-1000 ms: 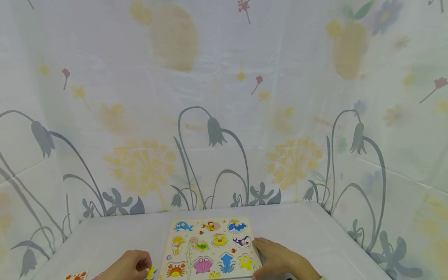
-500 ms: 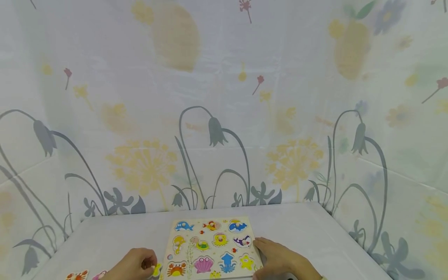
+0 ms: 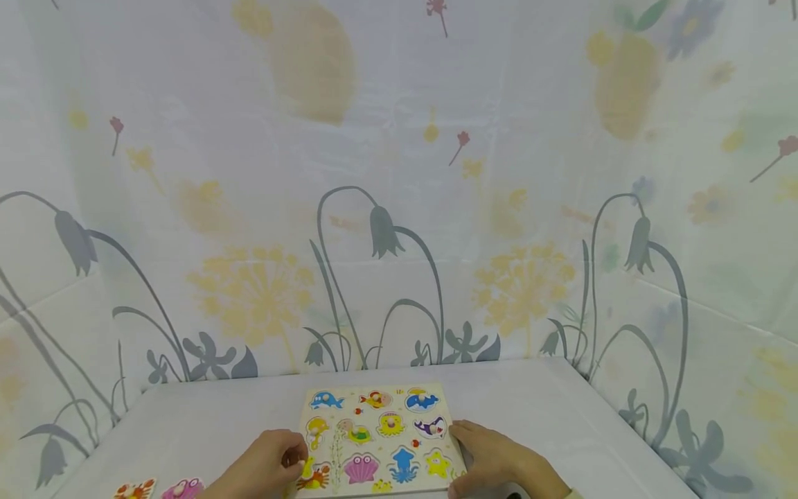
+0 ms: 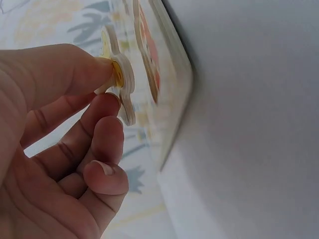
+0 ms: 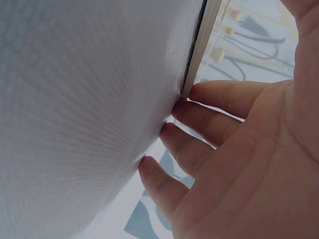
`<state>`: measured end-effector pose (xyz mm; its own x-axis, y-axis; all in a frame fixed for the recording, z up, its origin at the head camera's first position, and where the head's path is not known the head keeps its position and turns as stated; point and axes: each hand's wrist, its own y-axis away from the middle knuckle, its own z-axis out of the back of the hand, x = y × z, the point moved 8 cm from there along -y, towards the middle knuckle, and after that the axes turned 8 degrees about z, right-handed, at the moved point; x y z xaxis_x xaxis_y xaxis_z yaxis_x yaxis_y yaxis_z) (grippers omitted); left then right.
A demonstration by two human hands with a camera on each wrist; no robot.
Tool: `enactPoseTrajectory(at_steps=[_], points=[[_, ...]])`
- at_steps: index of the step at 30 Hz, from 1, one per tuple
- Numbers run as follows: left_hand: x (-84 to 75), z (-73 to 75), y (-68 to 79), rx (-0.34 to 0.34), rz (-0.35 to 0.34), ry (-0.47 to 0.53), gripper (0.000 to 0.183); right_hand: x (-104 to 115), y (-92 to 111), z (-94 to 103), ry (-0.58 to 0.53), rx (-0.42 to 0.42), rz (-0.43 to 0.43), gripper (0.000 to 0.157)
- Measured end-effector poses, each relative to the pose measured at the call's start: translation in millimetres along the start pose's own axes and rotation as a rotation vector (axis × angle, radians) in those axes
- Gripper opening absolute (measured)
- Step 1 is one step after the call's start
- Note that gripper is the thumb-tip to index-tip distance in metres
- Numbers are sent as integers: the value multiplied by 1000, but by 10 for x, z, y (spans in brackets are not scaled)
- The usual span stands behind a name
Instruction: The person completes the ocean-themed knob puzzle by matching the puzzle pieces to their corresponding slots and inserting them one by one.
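My left hand (image 3: 269, 463) pinches a yellow starfish puzzle piece (image 4: 127, 79) between thumb and fingers. It holds the piece above the lower left corner of the wooden puzzle board (image 3: 374, 450), by the crab picture (image 3: 316, 476). In the left wrist view the piece is on edge, apart from the board. My right hand (image 3: 495, 459) rests at the board's right side with its fingers extended. In the right wrist view the fingertips touch the white tabletop, and one touches the board's edge (image 5: 202, 50).
Left of my left hand lie a crab piece (image 3: 135, 489) and a pink shell piece (image 3: 182, 488). Knobbed sea-animal pieces such as the octopus (image 3: 391, 424) sit in the board's upper rows. A flowered curtain (image 3: 399, 298) hangs behind the white table (image 3: 530, 395).
My left hand has moved right with the starfish piece, from beside the board to over its lower left corner. More of the pink shell piece shows now. My right hand has stayed in place.
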<state>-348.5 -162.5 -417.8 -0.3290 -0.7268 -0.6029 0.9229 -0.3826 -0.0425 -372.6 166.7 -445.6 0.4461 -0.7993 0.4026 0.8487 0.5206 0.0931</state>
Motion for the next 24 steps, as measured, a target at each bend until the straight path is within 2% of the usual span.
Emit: enactPoseTrajectory(at_steps=[9, 16, 21, 24], points=[[-321, -229, -191, 13, -84, 27, 11, -34, -22, -15, -4, 2, -29, 99], [-489, -442, -321, 48, -47, 42, 10, -6, 1, -6, -14, 3, -20, 94], [-628, -576, -408, 47, -72, 14, 11, 6, 1, 5, -5, 2, -2, 95], [-673, -653, -473, 61, -60, 15, 10, 3, -6, 10, -6, 2, -2, 95]])
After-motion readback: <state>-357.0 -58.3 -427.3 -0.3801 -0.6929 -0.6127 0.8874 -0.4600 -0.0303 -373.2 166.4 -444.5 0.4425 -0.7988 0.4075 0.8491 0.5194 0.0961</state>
